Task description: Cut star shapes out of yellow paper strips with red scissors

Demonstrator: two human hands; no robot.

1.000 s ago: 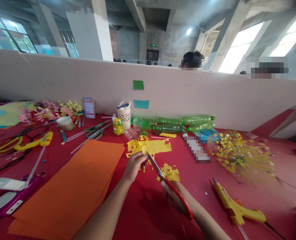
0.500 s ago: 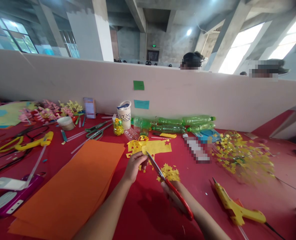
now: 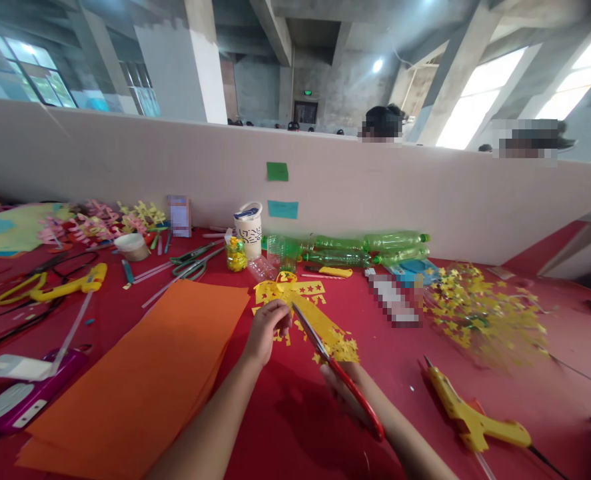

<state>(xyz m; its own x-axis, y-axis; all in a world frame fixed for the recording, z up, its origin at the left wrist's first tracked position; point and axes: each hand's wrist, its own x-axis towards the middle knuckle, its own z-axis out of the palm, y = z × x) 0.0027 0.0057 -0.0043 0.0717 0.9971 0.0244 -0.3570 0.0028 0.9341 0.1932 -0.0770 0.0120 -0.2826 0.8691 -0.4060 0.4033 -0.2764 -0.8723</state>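
Note:
My left hand [image 3: 264, 333] is closed, its fingertips pinched at a piece of yellow paper [image 3: 320, 319] whose strip slants down to the right. In my right hand [image 3: 344, 387] is a pair of scissors [image 3: 352, 390] with red handles. Their blades point up and left, with the tips at the paper close to my left fingers. The blades look nearly closed. Under the strip's lower end lies a heap of small yellow paper stars [image 3: 344, 348]. Beyond my left hand are yellow paper scraps [image 3: 312, 288] with star-shaped holes.
Orange sheets [image 3: 160, 360] lie to the left. A yellow glue gun [image 3: 475, 413] and a bunch of yellow stars [image 3: 485, 313] are on the right. Behind stand a white cup [image 3: 248, 233] and a jar of stars [image 3: 236, 255], beside green plastic bottles [image 3: 335, 257].
The yellow paper strip has swung from pointing right to slanting down and right over the star heap. My left fingers have curled slightly. The scissors have hardly moved.

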